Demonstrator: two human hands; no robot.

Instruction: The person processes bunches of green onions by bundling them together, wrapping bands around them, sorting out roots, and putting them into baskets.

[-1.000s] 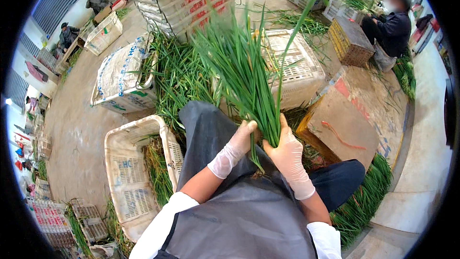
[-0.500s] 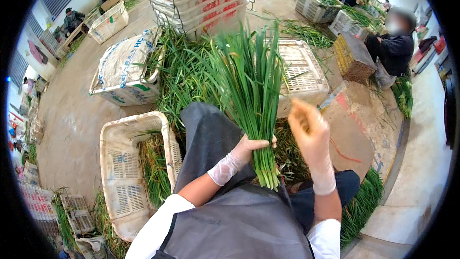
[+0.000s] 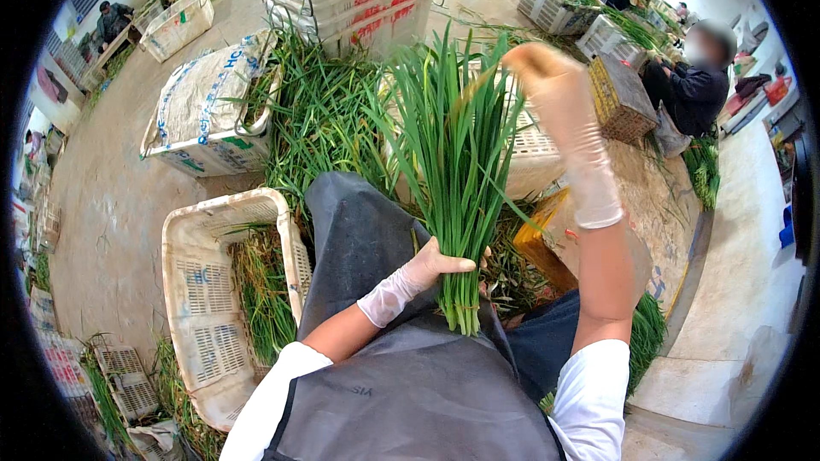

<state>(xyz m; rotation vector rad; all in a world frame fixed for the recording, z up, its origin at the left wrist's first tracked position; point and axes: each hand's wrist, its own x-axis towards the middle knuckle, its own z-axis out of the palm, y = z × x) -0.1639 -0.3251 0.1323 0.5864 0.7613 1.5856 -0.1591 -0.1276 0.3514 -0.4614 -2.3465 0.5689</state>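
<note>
My left hand (image 3: 434, 265), in a thin whitish glove, is closed round the lower stems of a bunch of garlic chives (image 3: 461, 196). The bunch stands nearly upright above my lap, its pale cut ends down and its flat green leaves fanning out at the top. My right hand (image 3: 547, 77), gloved too, is raised at the upper right of the leaves, its fingers bent and blurred. A yellowish strip that looks like a leaf (image 3: 475, 92) runs from those fingers across the leaf tips. One long green leaf sticks out to the right of the bunch.
A white plastic crate (image 3: 205, 307) with loose greens stands at my left. Piled leaves (image 3: 329, 119) lie ahead, beside a covered crate (image 3: 209, 111), an upturned crate (image 3: 534, 141) and a crate stack (image 3: 346, 0). A person (image 3: 688, 77) sits at the right near a yellowish crate (image 3: 623, 94).
My right hand has moved up and away from me, from beside the stems to the leaf tips. The left hand keeps its hold on the bunch. The whole view has shifted slightly.
</note>
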